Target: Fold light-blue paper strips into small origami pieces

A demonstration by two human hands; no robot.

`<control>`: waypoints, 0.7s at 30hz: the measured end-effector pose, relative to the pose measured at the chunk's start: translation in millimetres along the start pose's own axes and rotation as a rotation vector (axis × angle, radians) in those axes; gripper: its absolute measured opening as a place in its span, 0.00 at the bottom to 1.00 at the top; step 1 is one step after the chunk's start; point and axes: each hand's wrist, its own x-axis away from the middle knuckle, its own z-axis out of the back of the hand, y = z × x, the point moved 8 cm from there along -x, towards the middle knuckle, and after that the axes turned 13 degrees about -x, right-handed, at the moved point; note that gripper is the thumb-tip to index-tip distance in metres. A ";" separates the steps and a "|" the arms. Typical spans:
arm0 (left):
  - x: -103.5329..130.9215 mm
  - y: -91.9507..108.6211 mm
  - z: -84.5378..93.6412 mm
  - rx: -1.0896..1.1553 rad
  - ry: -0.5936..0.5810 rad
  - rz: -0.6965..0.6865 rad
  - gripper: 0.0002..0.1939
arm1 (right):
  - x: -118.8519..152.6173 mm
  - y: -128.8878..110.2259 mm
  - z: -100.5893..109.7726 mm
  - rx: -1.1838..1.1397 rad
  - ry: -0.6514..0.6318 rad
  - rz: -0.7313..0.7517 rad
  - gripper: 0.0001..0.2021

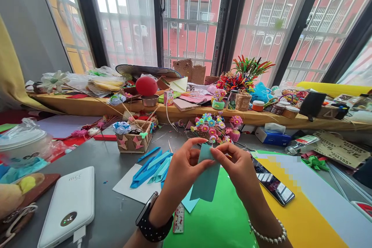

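Observation:
Both my hands hold a teal paper strip (207, 180) upright over the table. My left hand (183, 168) pinches its upper left edge, thumb and fingers bent around it. My right hand (236, 166) pinches the top right corner, folding it over. The strip hangs down above a green paper sheet (215, 221). A pile of folded blue and teal paper strips (151, 168) lies on a white sheet just left of my left hand.
A white power bank (71, 203) lies at the near left. A phone (274, 186) rests on yellow paper (299, 217) at the right. A small basket (133, 139) and paper flower bunch (216, 128) stand behind. A cluttered windowsill shelf (95, 105) runs across the back.

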 end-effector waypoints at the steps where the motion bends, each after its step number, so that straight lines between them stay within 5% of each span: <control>1: 0.2 0.2 0.3 -0.003 0.006 -0.004 0.21 | 0.5 -0.3 -0.4 0.003 -0.001 0.003 0.11; 8: 0.3 -0.8 3.2 -0.056 0.022 -0.008 0.20 | 2.1 -2.0 -1.9 0.023 -0.005 0.014 0.11; 21: -0.4 -8.4 -1.9 0.134 -0.074 0.114 0.23 | -6.2 -6.6 13.3 0.040 -0.198 -0.038 0.12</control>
